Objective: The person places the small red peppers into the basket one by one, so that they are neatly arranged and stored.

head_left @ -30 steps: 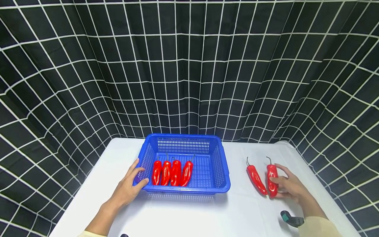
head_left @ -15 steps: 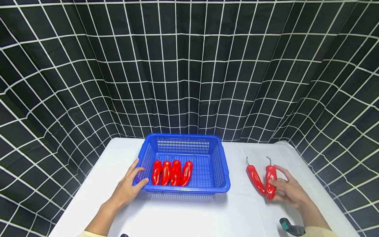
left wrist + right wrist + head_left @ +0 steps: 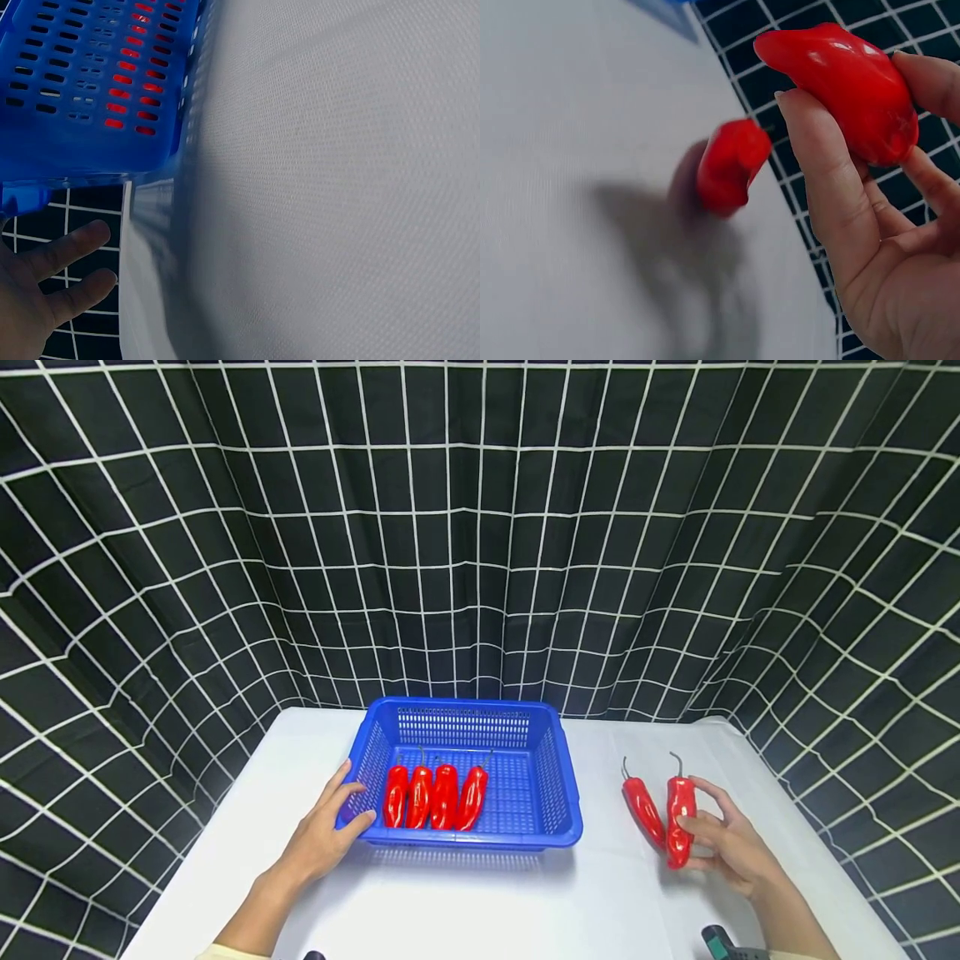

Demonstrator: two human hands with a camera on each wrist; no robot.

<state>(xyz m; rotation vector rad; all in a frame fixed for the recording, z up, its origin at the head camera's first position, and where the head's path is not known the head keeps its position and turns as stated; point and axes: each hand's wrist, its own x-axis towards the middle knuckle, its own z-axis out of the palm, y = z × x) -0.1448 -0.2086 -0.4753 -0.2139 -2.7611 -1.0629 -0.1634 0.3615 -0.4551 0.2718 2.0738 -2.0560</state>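
Observation:
My left hand (image 3: 318, 839) rests at the near left corner of the blue basket (image 3: 480, 839), fingers spread. In the left wrist view, two straight fingers (image 3: 75, 244) stand apart beneath the basket's rim. Several red chili peppers (image 3: 444, 797) lie side by side in the basket's left half, stems pointing away. At the right, my right hand (image 3: 731, 843) pinches another red pepper (image 3: 680, 822) between thumb and fingers. It is raised off the table in the right wrist view. Just left of it, one more red pepper (image 3: 643, 810) lies on the white tabletop.
A white-covered table (image 3: 465, 910) carries the basket and peppers. Black curtains with a white grid (image 3: 480, 568) enclose its back and sides. The basket's right half shows its bare slotted floor (image 3: 513, 793). A dark wrist device (image 3: 720, 939) sits below the right hand.
My right hand has shifted slightly left with its pepper, which now partly covers the lower end of the pepper on the table. The left hand and basket have stayed nearly still.

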